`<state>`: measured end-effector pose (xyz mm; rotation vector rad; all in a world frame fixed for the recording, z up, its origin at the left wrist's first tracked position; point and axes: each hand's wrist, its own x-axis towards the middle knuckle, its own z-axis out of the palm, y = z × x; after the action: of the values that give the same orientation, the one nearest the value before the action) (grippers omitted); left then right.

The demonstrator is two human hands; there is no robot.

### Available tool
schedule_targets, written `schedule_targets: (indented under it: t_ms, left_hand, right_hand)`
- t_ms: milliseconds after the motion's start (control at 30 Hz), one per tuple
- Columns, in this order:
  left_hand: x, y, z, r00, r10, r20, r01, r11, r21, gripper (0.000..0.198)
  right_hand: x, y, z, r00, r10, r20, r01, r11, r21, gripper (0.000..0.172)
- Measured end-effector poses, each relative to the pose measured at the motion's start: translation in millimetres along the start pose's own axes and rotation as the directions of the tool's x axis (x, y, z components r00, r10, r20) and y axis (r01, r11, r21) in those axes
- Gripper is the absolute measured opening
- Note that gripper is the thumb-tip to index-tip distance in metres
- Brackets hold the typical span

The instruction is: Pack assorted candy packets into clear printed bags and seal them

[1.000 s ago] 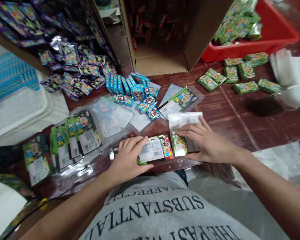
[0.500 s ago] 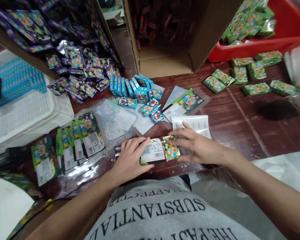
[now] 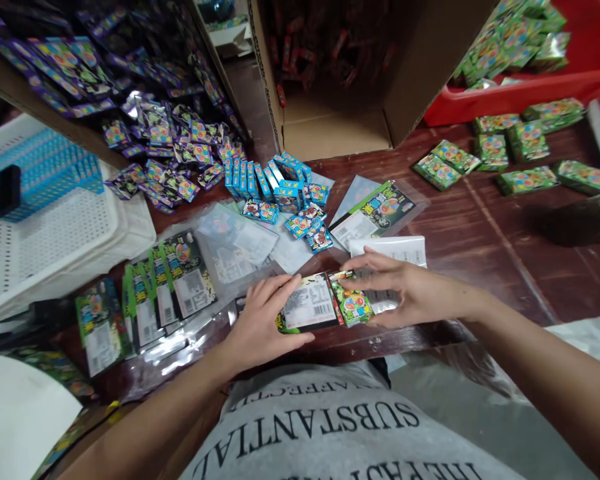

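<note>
A black printed packet (image 3: 313,303) with a white barcode label lies flat on the table in front of me. My left hand (image 3: 267,320) holds its left part, index finger along the upper edge and thumb along the lower one. At the packet's right end is a small green box (image 3: 351,300), tilted slightly against it. My right hand (image 3: 397,290) spans this box, fingertips at its top edge and thumb at its bottom corner. Clear plastic shows under the right fingers. A folded white printed sheet (image 3: 400,248) lies just beyond them.
Several black printed packets (image 3: 187,277) fan out at left. Small blue boxes (image 3: 260,180) stand in the middle, near purple packets (image 3: 195,137). White basket (image 3: 130,220), open carton (image 3: 340,137) and red bin (image 3: 510,100) border the table. Green boxes (image 3: 527,180) lie at right.
The small green box has shifted slightly right and tilted, leaving a narrow gap by the label. My right hand has drawn right with it. The whole view has shifted slightly.
</note>
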<state>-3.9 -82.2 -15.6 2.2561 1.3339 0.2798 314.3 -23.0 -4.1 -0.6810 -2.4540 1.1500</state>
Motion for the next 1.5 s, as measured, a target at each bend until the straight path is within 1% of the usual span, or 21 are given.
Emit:
schedule_targets:
  t_ms: [133,200,267,333,400,467,567,633,700,800,867,933,1033,1100,1133,1200,1267,1333,1367,1433,1500]
  left_hand:
    - [6.1,9.6,5.1,0.997,0.047,-0.064,-0.044,0.998,0.053,0.096]
    - [9.3,15.8,6.9,0.996,0.021,-0.081,-0.019,1.0,0.024,0.097]
    - [12.7,21.8,7.4,0.993,-0.064,-0.095,0.061,0.998,-0.036,0.098]
    - [17.2,27.2,7.8,0.982,-0.151,-0.113,0.137,0.983,-0.125,0.102]
    - [23.6,31.7,10.2,0.967,-0.214,-0.14,0.175,0.953,-0.247,0.109]
    - [31.8,34.9,15.4,0.949,-0.26,-0.176,0.175,0.903,-0.392,0.106]
    - [44.0,37.0,25.3,0.941,-0.276,-0.196,0.088,0.759,-0.645,0.07]
    - [49.0,35.9,30.1,0.954,-0.242,-0.177,0.013,0.622,-0.783,0.057]
    - [51.0,32.5,31.8,0.967,-0.216,-0.139,-0.008,0.519,-0.855,0.057]
    - [50.9,24.0,29.1,0.975,-0.216,-0.051,0.058,0.47,-0.881,0.05]
    - [51.4,17.8,24.8,0.975,-0.221,0.005,0.107,0.452,-0.885,0.043]
    - [53.6,12.1,19.2,0.971,-0.237,0.039,0.142,0.437,-0.888,0.036]
    - [59.3,5.9,10.9,0.959,-0.281,0.036,0.168,0.463,-0.87,0.024]
    - [63.4,3.6,7.2,0.958,-0.287,-0.005,0.153,0.526,-0.837,0.021]
    - [65.2,3.1,6.2,0.959,-0.284,-0.02,0.145,0.549,-0.823,0.021]
    - [68.3,3.4,5.9,0.957,-0.289,0.001,0.162,0.536,-0.828,0.021]
    - [70.6,4.8,6.8,0.946,-0.321,0.047,0.196,0.452,-0.87,0.024]
    - [72.5,6.5,6.9,0.935,-0.353,0.048,0.187,0.371,-0.91,0.036]
    - [73.4,7.2,6.1,0.933,-0.359,0.037,0.174,0.357,-0.918,0.04]
    - [75.3,8.1,2.2,0.938,-0.345,0.04,0.179,0.382,-0.907,0.035]
    - [77.3,8.5,-4.0,0.949,-0.307,0.069,0.208,0.449,-0.869,0.02]
  right_hand:
    - [14.4,-0.7,-0.1,0.998,-0.058,-0.001,0.058,0.995,-0.081,0.064]
    - [17.4,-2.5,-1.5,0.999,-0.049,-0.024,0.047,0.996,-0.073,0.066]
    - [17.1,-5.0,-2.3,0.995,0.015,-0.098,-0.02,0.998,-0.052,0.077]
    - [15.5,-6.9,0.6,0.971,0.095,-0.221,-0.097,0.995,0.003,0.088]
    - [14.6,-6.5,9.0,0.922,0.195,-0.335,-0.164,0.979,0.121,0.08]
    - [15.2,-3.3,20.8,0.867,0.308,-0.393,-0.21,0.939,0.272,0.062]
    - [17.5,3.1,34.3,0.815,0.414,-0.405,-0.248,0.882,0.402,0.047]
    - [18.7,4.9,36.5,0.815,0.422,-0.396,-0.259,0.878,0.403,0.041]
    - [19.8,3.9,34.8,0.831,0.406,-0.381,-0.266,0.891,0.368,0.035]
    - [20.9,0.1,33.9,0.853,0.367,-0.372,-0.265,0.917,0.297,0.028]
    - [20.8,-2.1,39.7,0.848,0.346,-0.402,-0.252,0.929,0.27,0.027]
    - [20.0,-4.1,51.8,0.796,0.39,-0.463,-0.244,0.907,0.344,0.034]
    - [19.8,-8.1,74.4,0.635,0.548,-0.545,-0.181,0.791,0.584,0.045]
    - [21.7,-11.7,84.6,0.556,0.617,-0.557,-0.14,0.73,0.669,0.038]
    - [22.9,-13.5,86.7,0.547,0.631,-0.55,-0.144,0.718,0.681,0.033]
    - [25.2,-16.5,85.6,0.557,0.631,-0.54,-0.17,0.722,0.67,0.025]
    - [25.8,-18.3,80.4,0.583,0.589,-0.56,-0.187,0.768,0.612,0.02]
    - [24.7,-19.3,74.9,0.601,0.527,-0.601,-0.185,0.823,0.537,0.017]
    - [23.8,-19.7,72.5,0.604,0.507,-0.615,-0.176,0.838,0.517,0.019]
    - [22.1,-20.7,67.7,0.609,0.492,-0.622,-0.159,0.844,0.512,0.026]
    - [21.5,-22.3,61.7,0.634,0.486,-0.602,-0.179,0.849,0.497,0.025]
